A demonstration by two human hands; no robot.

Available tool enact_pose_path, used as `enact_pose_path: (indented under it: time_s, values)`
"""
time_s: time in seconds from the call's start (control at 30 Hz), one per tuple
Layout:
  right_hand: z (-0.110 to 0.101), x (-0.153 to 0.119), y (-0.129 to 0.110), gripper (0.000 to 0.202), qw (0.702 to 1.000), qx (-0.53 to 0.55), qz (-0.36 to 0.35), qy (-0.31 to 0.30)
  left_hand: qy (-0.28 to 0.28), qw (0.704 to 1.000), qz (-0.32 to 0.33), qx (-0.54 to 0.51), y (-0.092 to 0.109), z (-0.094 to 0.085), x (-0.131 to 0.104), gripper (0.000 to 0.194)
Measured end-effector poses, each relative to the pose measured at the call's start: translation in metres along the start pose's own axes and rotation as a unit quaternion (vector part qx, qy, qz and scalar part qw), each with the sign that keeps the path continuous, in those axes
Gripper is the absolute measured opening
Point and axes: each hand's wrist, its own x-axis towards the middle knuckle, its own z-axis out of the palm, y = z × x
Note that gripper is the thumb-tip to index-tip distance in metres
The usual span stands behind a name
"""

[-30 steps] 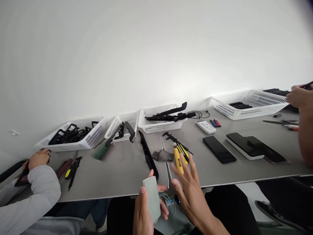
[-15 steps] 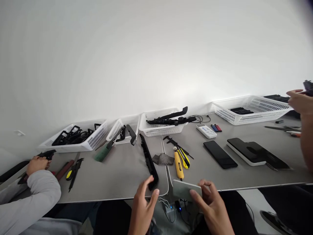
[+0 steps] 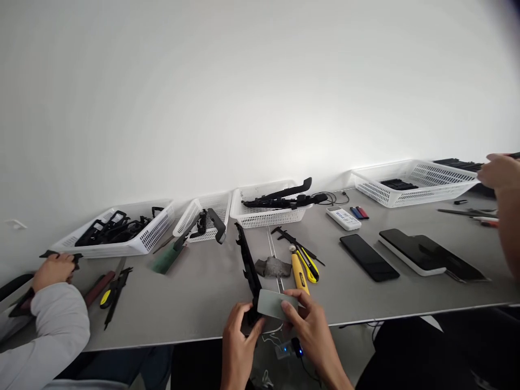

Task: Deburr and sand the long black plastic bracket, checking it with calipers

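Observation:
My left hand (image 3: 239, 344) grips the near end of a long black plastic part (image 3: 248, 265), which reaches away from me across the table. In my right hand (image 3: 311, 327), between thumb and fingers, is a thin grey-green rectangular pad (image 3: 270, 305). The pad's left edge is against or just beside the near end of the black part; I cannot tell whether they touch. Right of the part lie a crumpled grey cloth (image 3: 274, 267), a tool with a yellow handle (image 3: 299, 275), a yellow utility knife (image 3: 311, 269) and a black caliper (image 3: 289, 235).
White baskets with black parts stand along the wall, including a middle basket (image 3: 268, 219) and a right basket (image 3: 430, 196). Phones, including a black phone (image 3: 369, 257), lie at right. A co-worker's sleeve (image 3: 57, 330) is at left, another person's arm (image 3: 506, 200) at right.
My left hand has closed on the near end of the black part, which now looks tipped on its side. My right hand has brought the pad left, up to that end.

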Motion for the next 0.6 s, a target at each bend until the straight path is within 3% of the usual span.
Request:
enact_pose_path:
  time_s: [0.1,0.2,0.27,0.37,0.47,0.6]
  values:
    - [-0.004,-0.004,0.003,0.062,0.999,-0.013,0.012,-0.045,0.005,1.0,0.007,-0.009,0.0,0.001,-0.001,0.018]
    - [-0.007,-0.006,0.005,0.063,1.0,0.003,0.014,-0.023,0.014,1.0,0.013,-0.007,0.0,0.004,-0.006,0.017]
    - [-0.01,-0.007,0.005,0.058,0.999,0.0,0.005,-0.045,0.017,1.0,0.009,-0.014,0.0,0.006,-0.012,0.019]
    - [-0.019,-0.008,0.003,0.053,0.995,-0.034,-0.018,-0.09,0.018,0.999,-0.019,-0.035,0.0,0.008,-0.021,0.029]
    - [-0.032,-0.005,-0.003,0.055,0.997,-0.039,-0.027,-0.053,0.067,0.994,-0.07,-0.049,0.0,0.01,-0.027,0.042]
    - [-0.044,0.007,-0.023,0.051,0.989,-0.015,-0.019,-0.144,0.096,0.99,-0.064,-0.081,0.007,0.014,-0.03,0.06]
